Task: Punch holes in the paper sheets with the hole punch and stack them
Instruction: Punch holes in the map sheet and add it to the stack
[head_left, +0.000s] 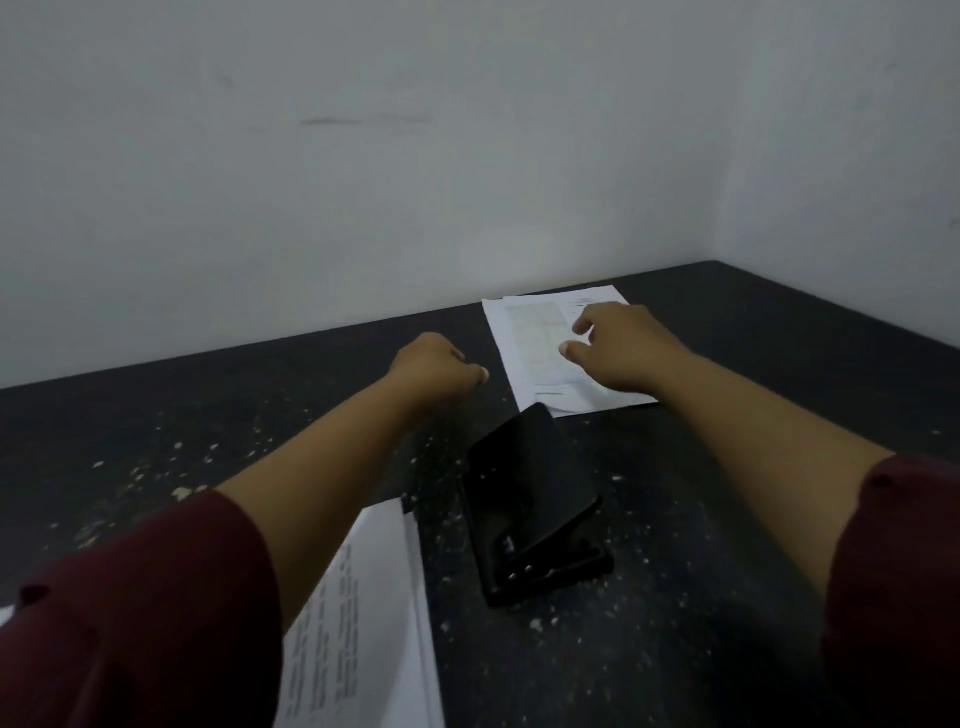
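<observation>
A black hole punch (535, 514) lies on the dark table in the middle, its handle raised toward the far side. Beyond it, a stack of printed paper sheets (535, 353) lies near the wall. My right hand (623, 348) hovers over that far stack with fingers spread, holding nothing. My left hand (436, 369) is curled into a loose fist above the bare table, left of the far stack, with nothing visible in it. A second pile of printed sheets (363, 613) lies near me, partly hidden under my left forearm.
The dark speckled table (727, 545) meets grey walls at the back and at the right, forming a corner (717, 260). Both forearms in dark red sleeves reach across the table on either side of the punch.
</observation>
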